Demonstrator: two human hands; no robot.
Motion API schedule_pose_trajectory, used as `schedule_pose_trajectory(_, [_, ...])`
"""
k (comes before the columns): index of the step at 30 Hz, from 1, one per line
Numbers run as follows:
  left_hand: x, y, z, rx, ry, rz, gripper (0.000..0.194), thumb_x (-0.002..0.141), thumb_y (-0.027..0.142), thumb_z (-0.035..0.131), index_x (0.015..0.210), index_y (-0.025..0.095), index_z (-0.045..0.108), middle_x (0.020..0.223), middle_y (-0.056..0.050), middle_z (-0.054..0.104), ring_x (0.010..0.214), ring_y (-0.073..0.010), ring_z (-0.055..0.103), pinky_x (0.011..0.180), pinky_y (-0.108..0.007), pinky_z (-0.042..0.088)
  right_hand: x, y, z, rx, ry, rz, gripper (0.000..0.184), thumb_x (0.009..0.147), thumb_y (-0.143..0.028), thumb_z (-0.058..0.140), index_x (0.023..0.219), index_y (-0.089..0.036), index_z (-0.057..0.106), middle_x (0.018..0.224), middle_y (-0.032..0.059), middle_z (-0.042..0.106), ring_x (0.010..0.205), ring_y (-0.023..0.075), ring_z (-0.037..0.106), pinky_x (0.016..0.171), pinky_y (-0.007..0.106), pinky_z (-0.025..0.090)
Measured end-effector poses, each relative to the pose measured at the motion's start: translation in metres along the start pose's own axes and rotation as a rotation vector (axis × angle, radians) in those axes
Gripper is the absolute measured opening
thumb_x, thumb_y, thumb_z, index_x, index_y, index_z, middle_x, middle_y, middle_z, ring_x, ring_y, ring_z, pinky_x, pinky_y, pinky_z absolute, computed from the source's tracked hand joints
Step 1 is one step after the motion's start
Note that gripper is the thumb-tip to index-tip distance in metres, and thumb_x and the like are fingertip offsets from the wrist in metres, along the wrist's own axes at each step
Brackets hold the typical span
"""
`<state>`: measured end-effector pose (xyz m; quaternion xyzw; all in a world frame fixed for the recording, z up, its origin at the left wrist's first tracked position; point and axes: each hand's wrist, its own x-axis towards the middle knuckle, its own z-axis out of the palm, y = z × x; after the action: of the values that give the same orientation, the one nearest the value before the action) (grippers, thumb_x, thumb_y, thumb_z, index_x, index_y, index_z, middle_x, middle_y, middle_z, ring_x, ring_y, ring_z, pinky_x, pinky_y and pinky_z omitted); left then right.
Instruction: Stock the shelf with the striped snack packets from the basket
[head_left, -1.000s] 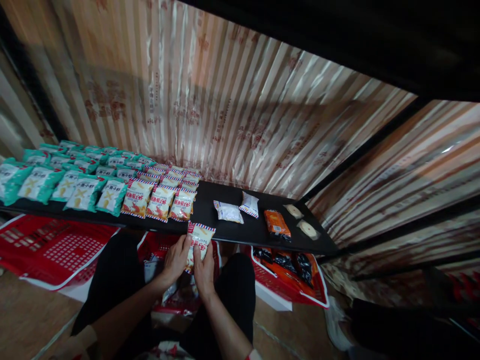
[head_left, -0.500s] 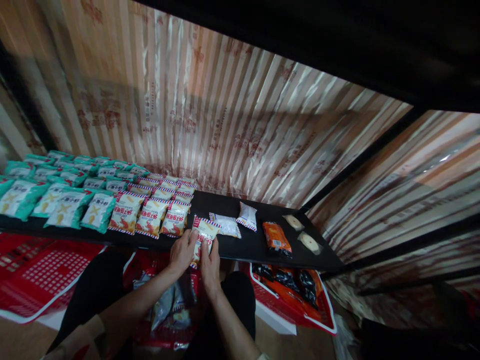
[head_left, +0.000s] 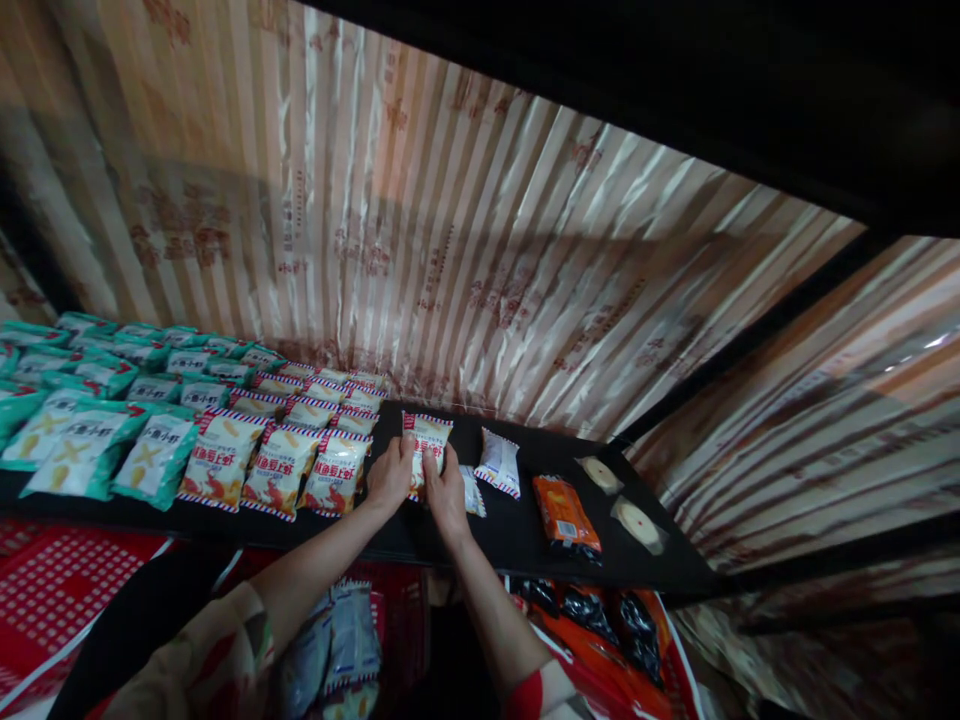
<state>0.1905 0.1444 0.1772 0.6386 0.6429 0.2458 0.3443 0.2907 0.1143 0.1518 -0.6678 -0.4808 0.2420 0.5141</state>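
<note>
Between my two hands, a small snack bag [head_left: 427, 432] with a red-and-blue striped edge is held upright over the black shelf [head_left: 517, 530]. My left hand [head_left: 390, 474] grips its left side, fingers closed. My right hand [head_left: 446, 492] pinches the right side, thumb across the front. Just left of it stand rows of matching striped snack bags [head_left: 330, 475], and beyond them rows of teal snack bags [head_left: 157, 450]. Partly behind my right hand lies a white bag [head_left: 472, 492], back side up. Another white bag [head_left: 498, 462] rests a little farther right.
An orange packet [head_left: 566, 515] and two round pale items in clear wrap [head_left: 637, 524] lie on the shelf's right. Below are red baskets [head_left: 82, 600], one with orange packets [head_left: 585, 650], one with striped bags [head_left: 352, 635]. Striped sheeting [head_left: 420, 230] hangs behind; a dark beam runs overhead.
Both hands have moved the held snack bag forward, from the shelf's front edge to farther over the shelf, beside the striped rows. The camera view has shifted slightly.
</note>
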Motion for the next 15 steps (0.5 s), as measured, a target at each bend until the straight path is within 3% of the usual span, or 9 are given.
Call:
schedule_pose_trajectory(8, [0.046,0.005,0.017,-0.058,0.076,0.046,0.035,0.095,0.03,0.026,0.117,0.016,0.049,0.115,-0.011,0.062,0.107,-0.0199,0.058,0.087,-0.028,0.042,0.064,-0.002,0.014,-0.186,0.025,0.062,0.055,0.085,-0.05,0.042,0.123,-0.012,0.048,0.108,0.0139,0.065,0.098,0.0241,0.062,0.084,0.032,0.045])
schedule_pose_trajectory(15, [0.075,-0.003,0.028,0.025,0.088,0.028,0.035,0.092,0.02,0.031,0.121,0.008,0.047,0.116,-0.017,0.059,0.11,-0.0234,0.056,0.09,-0.031,0.041,0.095,0.011,0.038,-0.267,-0.056,0.169,0.047,0.087,-0.047,0.04,0.12,-0.015,0.051,0.098,0.0109,0.068,0.088,0.0224,0.065,0.076,0.03,0.047])
